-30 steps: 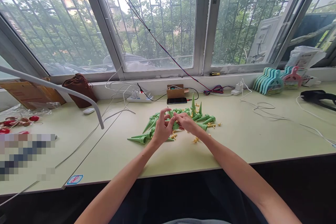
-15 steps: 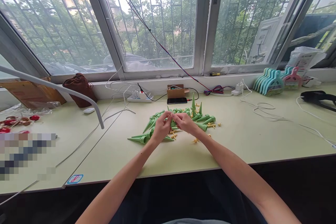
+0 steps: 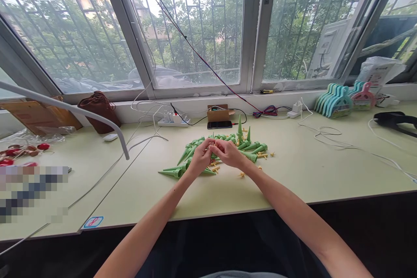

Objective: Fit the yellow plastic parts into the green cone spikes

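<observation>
Above the middle of the table, my left hand [image 3: 200, 156] and my right hand [image 3: 229, 153] meet at the fingertips, both closed. A green plastic watering spike sits between them, mostly covered by the fingers. Whatever small part my right fingertips pinch is hidden. Around and behind the hands lies a pile of green watering spikes [image 3: 250, 156], most on their sides. One tall spike [image 3: 239, 127] stands upright at the back of the pile. Small yellow plastic valves [image 3: 261, 155] are scattered on the right, and others lie just below my hands.
A phone [image 3: 219, 124] lies behind the pile, before a small cardboard box [image 3: 217, 114]. Power strip [image 3: 174, 119] and loose cables run along the wall. Teal hangers [image 3: 334, 100] stand back right. A grey curved tube [image 3: 97, 117] juts in from the left, near a brown pouch [image 3: 99, 113].
My left fingers, raised and spread a second ago, have closed in against my right fingertips. The green spike between the hands is now more covered. The pile looks unchanged.
</observation>
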A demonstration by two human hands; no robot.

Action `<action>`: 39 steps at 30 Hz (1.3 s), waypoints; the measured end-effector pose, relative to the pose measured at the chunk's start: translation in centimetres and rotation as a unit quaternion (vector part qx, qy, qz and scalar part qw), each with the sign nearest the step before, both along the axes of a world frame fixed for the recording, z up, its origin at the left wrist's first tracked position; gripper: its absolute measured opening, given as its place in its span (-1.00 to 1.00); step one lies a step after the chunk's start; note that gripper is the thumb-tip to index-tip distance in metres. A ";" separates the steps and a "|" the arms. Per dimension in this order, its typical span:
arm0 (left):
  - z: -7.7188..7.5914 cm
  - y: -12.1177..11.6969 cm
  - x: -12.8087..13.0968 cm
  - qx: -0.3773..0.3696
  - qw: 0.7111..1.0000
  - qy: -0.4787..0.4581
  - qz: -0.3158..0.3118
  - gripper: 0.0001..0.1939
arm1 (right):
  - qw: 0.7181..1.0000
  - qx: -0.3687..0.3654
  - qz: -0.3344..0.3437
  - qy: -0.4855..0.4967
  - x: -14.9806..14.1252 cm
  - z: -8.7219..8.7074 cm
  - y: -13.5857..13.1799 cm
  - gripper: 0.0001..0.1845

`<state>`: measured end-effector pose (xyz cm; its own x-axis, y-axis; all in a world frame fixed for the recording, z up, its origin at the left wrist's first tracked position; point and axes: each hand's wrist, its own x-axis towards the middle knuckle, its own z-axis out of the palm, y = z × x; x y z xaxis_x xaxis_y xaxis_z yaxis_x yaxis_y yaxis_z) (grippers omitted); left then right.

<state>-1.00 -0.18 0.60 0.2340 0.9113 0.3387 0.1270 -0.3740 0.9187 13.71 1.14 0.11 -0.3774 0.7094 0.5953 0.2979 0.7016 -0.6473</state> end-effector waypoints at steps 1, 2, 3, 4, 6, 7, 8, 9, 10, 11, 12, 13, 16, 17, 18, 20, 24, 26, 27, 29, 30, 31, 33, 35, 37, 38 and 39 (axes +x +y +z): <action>-0.1 0.1 0.0 0.006 1.000 0.005 0.001 -0.77 | 1.000 0.003 -0.001 -0.004 0.0 0.0 0.0 -0.63; -0.2 0.1 0.0 0.009 1.000 0.008 0.002 -0.77 | 1.000 0.007 -0.003 -0.007 0.0 0.0 0.0 -0.63; -0.2 0.1 0.0 0.009 1.000 0.010 0.003 -0.76 | 1.000 0.011 -0.004 -0.008 0.0 0.0 0.0 -0.63; -0.2 0.1 0.0 0.008 1.000 0.011 0.004 -0.75 | 1.000 0.014 -0.002 -0.009 0.0 0.0 0.0 -0.63; -0.1 0.1 0.0 0.001 1.000 0.007 0.002 -0.72 | 1.000 0.016 0.008 -0.010 0.1 0.1 -0.1 -0.65; -0.1 0.1 0.0 -0.003 1.000 0.003 -0.002 -0.71 | 1.000 0.015 0.015 -0.010 0.1 0.1 -0.1 -0.66; 0.0 0.1 0.0 -0.007 1.000 0.000 -0.005 -0.71 | 1.000 0.013 0.020 -0.010 0.1 0.1 -0.2 -0.67; 0.0 0.0 0.0 -0.010 1.000 -0.004 -0.008 -0.71 | 1.000 0.010 0.023 -0.010 0.1 0.1 -0.2 -0.68; 0.0 0.0 0.0 -0.013 1.000 -0.007 -0.010 -0.72 | 1.000 0.007 0.026 -0.012 0.1 0.1 -0.2 -0.69; 0.0 0.0 0.0 -0.013 1.000 -0.008 -0.011 -0.73 | 0.999 0.005 0.029 -0.013 0.2 0.1 -0.2 -0.70; -0.1 0.1 -0.1 -0.011 1.000 -0.008 -0.011 -0.74 | 0.999 0.004 0.030 -0.015 0.2 0.1 -0.2 -0.70; -0.1 0.1 -0.1 -0.008 1.000 -0.008 -0.011 -0.74 | 0.999 0.004 0.031 -0.017 0.2 0.1 -0.2 -0.71; -0.3 0.2 -0.2 0.008 1.000 -0.004 -0.013 -0.72 | 0.999 0.007 0.027 -0.019 0.2 0.0 -0.1 -0.70; -0.3 0.2 -0.2 0.010 1.000 -0.004 -0.017 -0.69 | 0.999 0.006 0.026 -0.019 0.3 0.0 -0.1 -0.69; -0.3 0.2 -0.3 0.011 1.000 -0.006 -0.021 -0.67 | 0.999 0.004 0.026 -0.019 0.3 0.0 -0.1 -0.69; -0.2 0.2 -0.3 0.005 0.999 -0.015 -0.032 -0.62 | 0.999 0.000 0.030 -0.020 0.3 0.0 0.0 -0.69; 0.0 0.1 -0.1 -0.011 0.998 -0.034 -0.046 -0.58 | 0.999 -0.006 0.036 -0.016 0.3 0.0 -0.1 -0.69; 0.0 0.1 -0.1 -0.008 0.998 -0.041 -0.046 -0.59 | 0.999 -0.015 0.039 -0.010 0.2 0.1 -0.1 -0.68; 0.0 0.0 0.0 -0.004 0.998 -0.044 -0.043 -0.61 | 0.999 -0.020 0.039 -0.006 0.2 0.1 -0.1 -0.68; 0.1 0.0 0.0 0.003 0.998 -0.048 -0.037 -0.64 | 0.999 -0.029 0.038 0.002 0.2 0.2 -0.2 -0.66; 0.1 0.0 0.0 0.006 0.998 -0.048 -0.035 -0.65 | 0.999 -0.034 0.038 0.007 0.2 0.2 -0.2 -0.66; 0.0 0.0 0.0 0.011 0.998 -0.047 -0.034 -0.67 | 0.999 -0.037 0.039 0.011 0.2 0.2 -0.2 -0.65; 0.0 0.0 0.0 0.023 0.998 -0.044 -0.035 -0.68 | 0.998 -0.041 0.042 0.014 0.2 0.3 -0.2 -0.64; -0.1 0.0 0.0 0.037 0.998 -0.041 -0.031 -0.70 | 0.998 -0.046 0.046 0.011 0.2 0.3 -0.2 -0.63; -0.1 0.0 0.0 0.043 0.998 -0.039 -0.020 -0.73 | 0.998 -0.051 0.045 0.009 0.2 0.2 -0.2 -0.62; -0.1 0.0 0.1 0.043 0.998 -0.038 -0.012 -0.74 | 0.998 -0.052 0.043 0.010 0.2 0.2 -0.1 -0.61; -0.1 0.0 0.1 0.042 0.998 -0.037 -0.001 -0.74 | 0.998 -0.051 0.039 0.012 0.2 0.1 -0.1 -0.61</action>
